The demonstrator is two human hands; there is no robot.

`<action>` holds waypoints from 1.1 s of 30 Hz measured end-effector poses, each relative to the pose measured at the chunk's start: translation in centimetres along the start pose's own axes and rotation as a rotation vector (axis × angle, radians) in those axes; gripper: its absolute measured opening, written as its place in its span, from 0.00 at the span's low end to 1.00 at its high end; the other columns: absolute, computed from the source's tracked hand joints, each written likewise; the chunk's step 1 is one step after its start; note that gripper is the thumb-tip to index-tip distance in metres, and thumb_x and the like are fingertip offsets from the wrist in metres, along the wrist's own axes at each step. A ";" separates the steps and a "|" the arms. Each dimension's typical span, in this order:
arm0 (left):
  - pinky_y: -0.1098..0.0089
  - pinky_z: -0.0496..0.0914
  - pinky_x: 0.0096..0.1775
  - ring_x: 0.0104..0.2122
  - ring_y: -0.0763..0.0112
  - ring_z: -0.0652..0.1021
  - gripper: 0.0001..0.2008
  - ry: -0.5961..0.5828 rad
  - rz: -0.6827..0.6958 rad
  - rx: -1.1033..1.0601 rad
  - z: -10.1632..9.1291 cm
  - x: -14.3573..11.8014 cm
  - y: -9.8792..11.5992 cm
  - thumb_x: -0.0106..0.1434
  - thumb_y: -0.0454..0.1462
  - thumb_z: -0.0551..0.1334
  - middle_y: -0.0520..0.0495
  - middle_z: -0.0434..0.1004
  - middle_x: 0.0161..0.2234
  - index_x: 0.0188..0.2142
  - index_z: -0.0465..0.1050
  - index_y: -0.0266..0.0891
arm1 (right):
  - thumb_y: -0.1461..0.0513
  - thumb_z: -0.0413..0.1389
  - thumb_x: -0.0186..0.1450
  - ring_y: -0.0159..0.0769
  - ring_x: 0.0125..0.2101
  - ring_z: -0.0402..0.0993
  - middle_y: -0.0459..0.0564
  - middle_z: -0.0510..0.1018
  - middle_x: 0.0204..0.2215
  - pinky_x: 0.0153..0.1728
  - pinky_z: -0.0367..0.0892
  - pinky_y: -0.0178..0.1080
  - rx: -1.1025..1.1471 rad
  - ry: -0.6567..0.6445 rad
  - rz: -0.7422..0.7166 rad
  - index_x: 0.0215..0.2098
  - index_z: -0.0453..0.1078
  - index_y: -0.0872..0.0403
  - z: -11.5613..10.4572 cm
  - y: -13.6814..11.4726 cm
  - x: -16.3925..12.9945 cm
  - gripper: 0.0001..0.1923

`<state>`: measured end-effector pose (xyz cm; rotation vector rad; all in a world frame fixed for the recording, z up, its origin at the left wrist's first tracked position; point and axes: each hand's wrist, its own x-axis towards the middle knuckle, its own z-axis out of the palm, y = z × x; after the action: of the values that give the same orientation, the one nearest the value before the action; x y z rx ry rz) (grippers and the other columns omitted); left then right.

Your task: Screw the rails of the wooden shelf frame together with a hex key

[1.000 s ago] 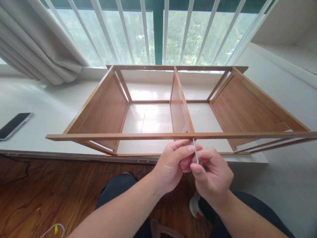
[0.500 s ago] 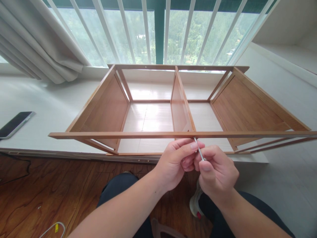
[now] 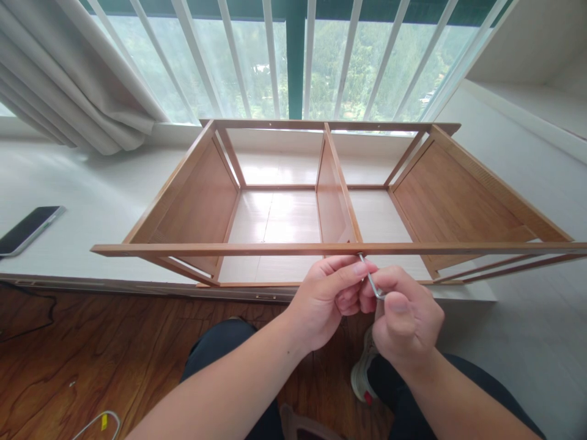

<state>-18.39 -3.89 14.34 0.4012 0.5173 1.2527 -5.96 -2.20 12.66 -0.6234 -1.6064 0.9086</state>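
Just under the front edge of the wooden frame (image 3: pixel 229 250), the left hand (image 3: pixel 316 302) pinches a bent metal key (image 3: pixel 371 282); the right hand (image 3: pixel 408 318) grips its lower end.

Well left of the left hand (image 3: pixel 318 304), a phone (image 3: pixel 30 231) lies on a white ledge (image 3: pixel 92 195); a grey curtain (image 3: pixel 77 79) hangs farther off. Below and left of that hand, a yellow-tagged white cable (image 3: pixel 118 420) rests on the wooden floor (image 3: pixel 137 360). Beyond the hand stands a barred window (image 3: pixel 257 67).

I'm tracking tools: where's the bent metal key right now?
In the head view, just right of centre, the bent metal key is held by the left hand and right hand, its far end at the near wooden rail.
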 end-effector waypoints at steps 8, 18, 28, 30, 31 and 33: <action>0.76 0.51 0.21 0.18 0.80 0.67 0.11 0.007 -0.006 0.040 -0.1 0.1 0.0 0.62 0.39 0.69 0.57 0.63 0.16 0.28 0.75 0.35 | 0.54 0.48 0.74 0.33 0.22 0.67 0.45 0.67 0.22 0.22 0.63 0.36 0.059 -0.008 0.037 0.31 0.69 0.53 0.0 0.4 -0.4 0.17; 0.74 0.54 0.23 0.17 0.80 0.67 0.11 0.015 0.017 0.077 -0.2 0.0 0.0 0.61 0.41 0.70 0.58 0.62 0.15 0.29 0.75 0.35 | 0.56 0.46 0.74 0.35 0.24 0.68 0.45 0.68 0.23 0.25 0.62 0.39 0.095 -0.032 0.047 0.33 0.70 0.53 -0.1 0.7 -0.6 0.17; 0.72 0.50 0.23 0.17 0.81 0.66 0.13 0.021 0.015 0.111 -0.3 0.0 0.2 0.61 0.41 0.70 0.59 0.61 0.15 0.28 0.73 0.35 | 0.56 0.45 0.73 0.36 0.24 0.68 0.45 0.67 0.22 0.26 0.66 0.39 0.067 -0.024 0.057 0.34 0.68 0.52 0.2 0.9 -0.9 0.14; 0.72 0.50 0.23 0.17 0.81 0.66 0.13 0.032 0.017 0.117 -0.2 0.0 0.2 0.61 0.42 0.70 0.59 0.60 0.15 0.28 0.73 0.35 | 0.55 0.45 0.72 0.36 0.24 0.68 0.45 0.67 0.22 0.25 0.66 0.39 0.036 -0.022 0.062 0.34 0.67 0.52 0.3 1.1 -1.0 0.15; 0.72 0.50 0.23 0.17 0.81 0.65 0.13 0.037 0.016 0.121 -0.2 0.0 0.2 0.61 0.42 0.70 0.59 0.60 0.15 0.27 0.73 0.35 | 0.55 0.45 0.72 0.36 0.23 0.68 0.45 0.67 0.22 0.25 0.66 0.39 0.026 -0.021 0.062 0.33 0.67 0.52 0.3 1.1 -1.0 0.15; 0.72 0.50 0.22 0.17 0.81 0.65 0.14 0.046 0.014 0.128 -0.2 0.0 0.2 0.60 0.42 0.71 0.60 0.59 0.15 0.27 0.73 0.35 | 0.56 0.46 0.72 0.36 0.23 0.67 0.45 0.67 0.22 0.25 0.66 0.39 0.025 -0.013 0.061 0.33 0.67 0.52 0.4 1.1 -1.1 0.14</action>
<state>-18.68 -3.82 14.26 0.4847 0.6369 1.2489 -6.16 -2.53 11.11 -0.6529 -1.5927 0.9782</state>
